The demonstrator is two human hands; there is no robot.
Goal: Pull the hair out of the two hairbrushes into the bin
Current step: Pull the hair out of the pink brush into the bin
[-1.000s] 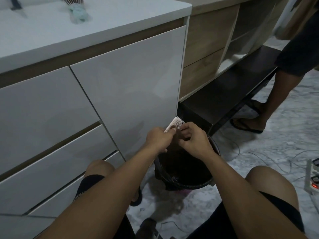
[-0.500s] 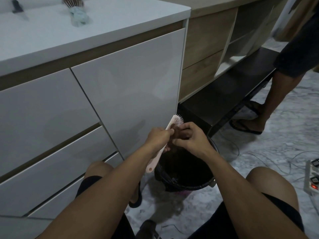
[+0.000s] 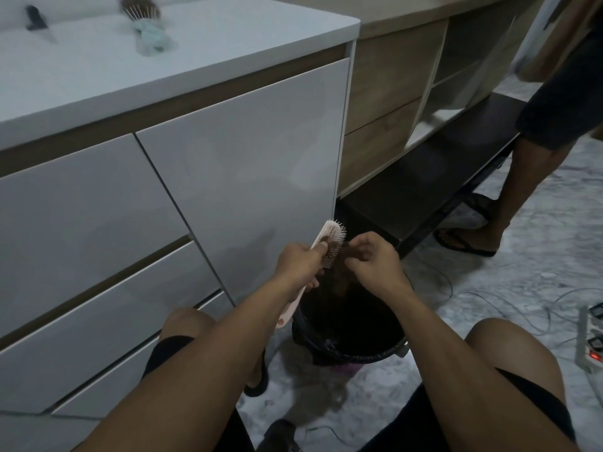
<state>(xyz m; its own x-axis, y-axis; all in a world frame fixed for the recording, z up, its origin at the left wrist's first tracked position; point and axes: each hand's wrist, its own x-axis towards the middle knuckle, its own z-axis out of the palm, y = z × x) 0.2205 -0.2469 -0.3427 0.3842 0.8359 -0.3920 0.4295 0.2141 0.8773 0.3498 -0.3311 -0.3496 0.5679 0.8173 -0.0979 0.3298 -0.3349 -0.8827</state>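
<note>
Head view, right hand (image 3: 375, 259) now off pink hairbrush (image 3: 329, 244)

There was 1 view only, from a wide-angle camera worn on the person's head, so no second view shared any of the scene. It looked forward and steeply down from above a crouched body, both forearms running up from the bottom edge to the left hand (image 3: 298, 261) and right hand (image 3: 375, 261), which sat near and just below the frame's centre. The black bin (image 3: 352, 334) lay close beneath them, between the 2 knees. The white cabinet (image 3: 241, 177) filled the left half at close range, its lines bowed by the lens. The marble floor (image 3: 535, 265) spread to the right.
</note>
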